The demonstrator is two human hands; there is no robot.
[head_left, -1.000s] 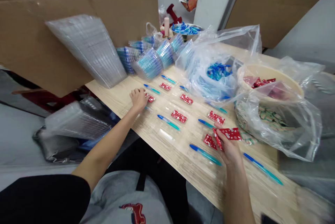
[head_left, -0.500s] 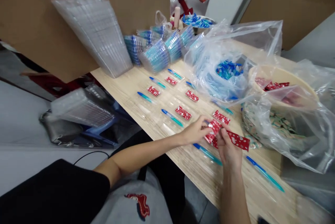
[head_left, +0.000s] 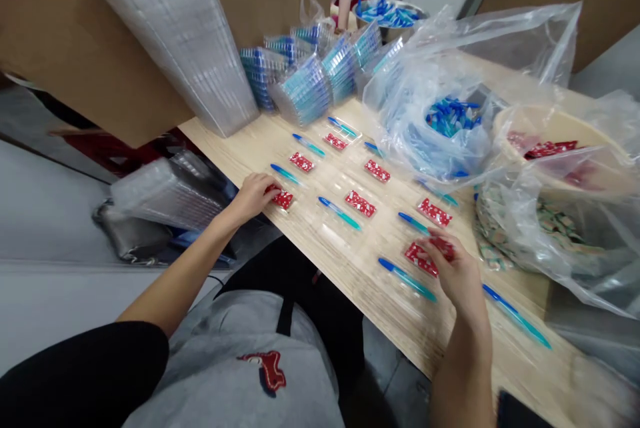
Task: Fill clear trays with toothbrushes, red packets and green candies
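Note:
My left hand (head_left: 253,197) pinches a small red packet with white dots (head_left: 284,198) at the table's near left edge, just below a blue-and-teal pen (head_left: 285,174). My right hand (head_left: 457,273) has its fingers closed on another red dotted packet (head_left: 444,247), partly hidden by the fingers. Under it lies a similar red packet (head_left: 419,257). A pen (head_left: 407,279) rests left of my right wrist, and a further pen (head_left: 517,316) to its right. More red packets (head_left: 361,203) and pens (head_left: 339,213) lie in rows, in clear plastic trays that are hard to make out.
Stacked clear trays (head_left: 185,41) lean on cardboard at the back left. Filled pen packs (head_left: 305,87) stand beside them. Bags of blue pieces (head_left: 453,116) and patterned packets (head_left: 555,228), a cream tub (head_left: 607,141) and a metal bowl (head_left: 387,13) line the far side.
My left hand has moved left, away from my right hand, to the near edge with a red packet. My right hand has shifted slightly right. The view has tilted a little.

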